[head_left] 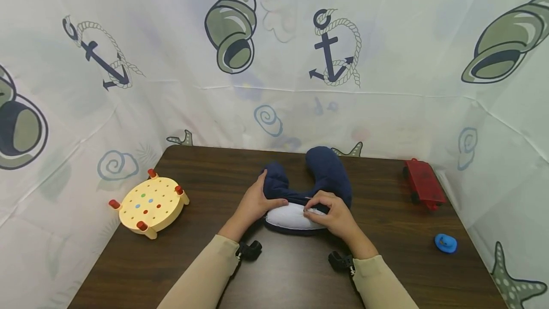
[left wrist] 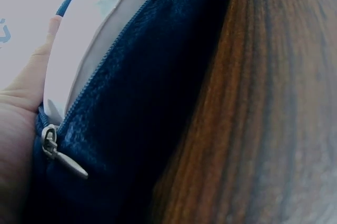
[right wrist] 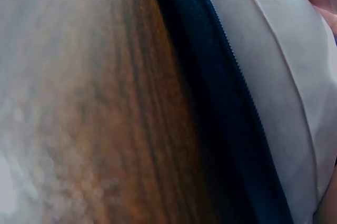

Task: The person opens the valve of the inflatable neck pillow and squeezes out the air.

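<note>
**Two hands on one neck pillow, its zip open**

I have one navy neck pillow (head_left: 335, 178) near the table's middle, its two lobes toward 12 o'clock and one white insert (head_left: 285, 218) showing at its 6 o'clock opening. The left hand (head_left: 256, 199) grips it at 8 o'clock, thumb spread across the opening; most of its other fingers are hidden behind the fabric. The right hand (head_left: 334, 216) pinches at the opening at 5 o'clock, thumb and forefinger together; I can't tell whether they hold white cloth or navy edge. My left wrist view gives me one zip pull (left wrist: 71, 165); the right one catches only a blurred bit of a hand at 1 o'clock.

From the pillow, one yellow round toy (head_left: 152, 204) stands at 9 o'clock with four red-tipped legs up, its dots too small to count. One red cart (head_left: 424, 182) sits at 3 o'clock, its far-side wheels hidden. Between 3 and 4 lies one blue object (head_left: 446, 243), too small to identify.
</note>
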The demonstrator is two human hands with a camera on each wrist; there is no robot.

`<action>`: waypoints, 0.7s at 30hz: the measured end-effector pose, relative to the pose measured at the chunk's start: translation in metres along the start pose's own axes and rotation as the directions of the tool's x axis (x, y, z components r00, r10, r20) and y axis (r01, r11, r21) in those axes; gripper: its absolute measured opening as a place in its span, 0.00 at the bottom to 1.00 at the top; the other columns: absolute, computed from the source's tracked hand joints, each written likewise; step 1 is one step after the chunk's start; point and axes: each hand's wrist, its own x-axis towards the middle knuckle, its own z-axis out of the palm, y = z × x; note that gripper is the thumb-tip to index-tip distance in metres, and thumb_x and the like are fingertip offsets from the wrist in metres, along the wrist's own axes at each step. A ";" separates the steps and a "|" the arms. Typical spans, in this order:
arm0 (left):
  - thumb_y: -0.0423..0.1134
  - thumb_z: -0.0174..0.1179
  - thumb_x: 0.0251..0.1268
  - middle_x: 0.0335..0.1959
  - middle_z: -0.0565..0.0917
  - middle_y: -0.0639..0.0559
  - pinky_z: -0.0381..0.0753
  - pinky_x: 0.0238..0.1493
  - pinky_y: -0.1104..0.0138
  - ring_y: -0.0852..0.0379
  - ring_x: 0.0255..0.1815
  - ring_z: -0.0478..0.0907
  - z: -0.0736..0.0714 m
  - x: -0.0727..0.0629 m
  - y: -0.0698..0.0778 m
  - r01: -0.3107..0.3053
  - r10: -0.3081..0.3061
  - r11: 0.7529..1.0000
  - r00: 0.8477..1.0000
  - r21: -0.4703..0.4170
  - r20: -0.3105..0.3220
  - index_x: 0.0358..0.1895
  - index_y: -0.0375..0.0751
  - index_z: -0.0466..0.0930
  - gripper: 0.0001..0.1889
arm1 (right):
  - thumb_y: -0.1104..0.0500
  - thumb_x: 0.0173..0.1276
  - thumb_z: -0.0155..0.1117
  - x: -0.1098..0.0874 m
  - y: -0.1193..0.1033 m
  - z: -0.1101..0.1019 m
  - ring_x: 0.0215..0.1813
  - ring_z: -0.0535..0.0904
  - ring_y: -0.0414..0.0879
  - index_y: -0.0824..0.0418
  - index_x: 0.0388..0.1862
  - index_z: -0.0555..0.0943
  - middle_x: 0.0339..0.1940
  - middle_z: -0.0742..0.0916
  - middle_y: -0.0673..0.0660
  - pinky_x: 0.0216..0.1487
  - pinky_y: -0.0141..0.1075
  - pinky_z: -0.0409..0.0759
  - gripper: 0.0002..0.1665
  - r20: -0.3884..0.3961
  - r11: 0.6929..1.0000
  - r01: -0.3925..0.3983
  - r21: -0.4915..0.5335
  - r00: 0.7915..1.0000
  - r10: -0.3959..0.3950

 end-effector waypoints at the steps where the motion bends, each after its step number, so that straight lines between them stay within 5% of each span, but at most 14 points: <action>1: 0.71 0.81 0.50 0.87 0.64 0.37 0.68 0.82 0.39 0.36 0.85 0.66 0.000 0.000 0.000 -0.007 0.007 1.000 1.000 0.001 0.001 0.90 0.46 0.51 0.69 | 0.56 0.66 0.85 0.000 0.000 0.000 0.56 0.85 0.45 0.43 0.42 0.92 0.40 0.91 0.45 0.66 0.33 0.77 0.10 -0.002 1.000 0.008 0.001 1.000 -0.008; 10: 0.68 0.79 0.56 0.83 0.72 0.40 0.69 0.81 0.38 0.36 0.83 0.69 0.000 -0.001 0.002 -0.039 0.039 0.999 0.999 0.006 0.001 0.84 0.51 0.69 0.54 | 0.60 0.65 0.85 0.001 0.000 -0.001 0.58 0.87 0.48 0.48 0.45 0.93 0.40 0.92 0.47 0.68 0.34 0.78 0.12 -0.008 0.998 0.053 0.031 0.999 -0.053; 14: 0.68 0.80 0.54 0.71 0.78 0.38 0.77 0.73 0.42 0.38 0.71 0.77 0.001 -0.001 0.002 -0.056 0.057 0.998 0.998 0.031 -0.017 0.81 0.52 0.74 0.51 | 0.61 0.64 0.85 0.000 0.000 -0.001 0.62 0.87 0.50 0.48 0.44 0.94 0.41 0.92 0.48 0.70 0.34 0.78 0.12 -0.011 0.998 0.039 0.039 0.999 -0.039; 17: 0.68 0.82 0.52 0.63 0.71 0.39 0.77 0.66 0.43 0.39 0.64 0.71 0.002 -0.002 0.002 -0.052 0.052 0.999 0.998 0.006 -0.042 0.78 0.53 0.77 0.49 | 0.60 0.64 0.85 0.000 0.000 -0.001 0.63 0.88 0.50 0.48 0.44 0.94 0.41 0.92 0.48 0.71 0.34 0.78 0.12 -0.008 0.999 0.028 0.039 1.000 -0.027; 21: 0.66 0.83 0.51 0.78 0.62 0.40 0.72 0.72 0.36 0.34 0.77 0.60 0.003 -0.002 0.001 -0.050 0.048 0.998 0.997 -0.039 -0.066 0.69 0.51 0.82 0.44 | 0.60 0.64 0.85 0.000 0.000 -0.001 0.63 0.88 0.50 0.47 0.44 0.94 0.42 0.92 0.47 0.71 0.34 0.78 0.12 -0.004 0.999 0.030 0.033 1.000 -0.030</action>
